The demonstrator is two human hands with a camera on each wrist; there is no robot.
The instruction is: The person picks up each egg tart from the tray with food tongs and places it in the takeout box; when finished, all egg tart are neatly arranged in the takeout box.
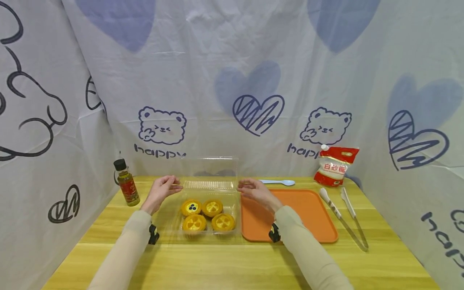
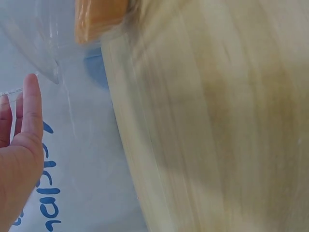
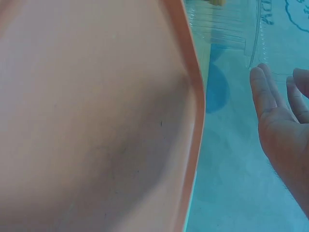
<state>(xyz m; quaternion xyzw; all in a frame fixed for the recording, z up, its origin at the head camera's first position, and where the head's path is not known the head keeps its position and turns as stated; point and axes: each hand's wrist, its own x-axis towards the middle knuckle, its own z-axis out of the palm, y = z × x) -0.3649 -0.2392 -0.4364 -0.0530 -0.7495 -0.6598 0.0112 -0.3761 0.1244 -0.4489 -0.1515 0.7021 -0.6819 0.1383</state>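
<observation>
A clear plastic clamshell box [image 1: 210, 185] stands on the table with its lid [image 1: 217, 164] raised at the back. Several egg tarts [image 1: 194, 222] sit in its base, one topped with dark berries [image 1: 191, 207]. Beside the box's left edge is my left hand [image 1: 164, 191], its fingers pointing inward, fairly straight. My right hand [image 1: 256, 192] mirrors it on the other side, above the orange tray. In the left wrist view, a fingertip of the left hand [image 2: 25, 140] is close to the clear plastic; the right hand [image 3: 280, 123] is similarly near it. Contact cannot be told.
The orange tray [image 1: 304, 217] lies right of the box, with metal tongs [image 1: 348, 225] farther right. Behind the tray are a pale blue spoon [image 1: 286, 182] and a red-and-white sugar bag [image 1: 333, 167]. An oil bottle [image 1: 127, 187] stands at the left. Printed cloth [image 1: 210, 80] hangs behind.
</observation>
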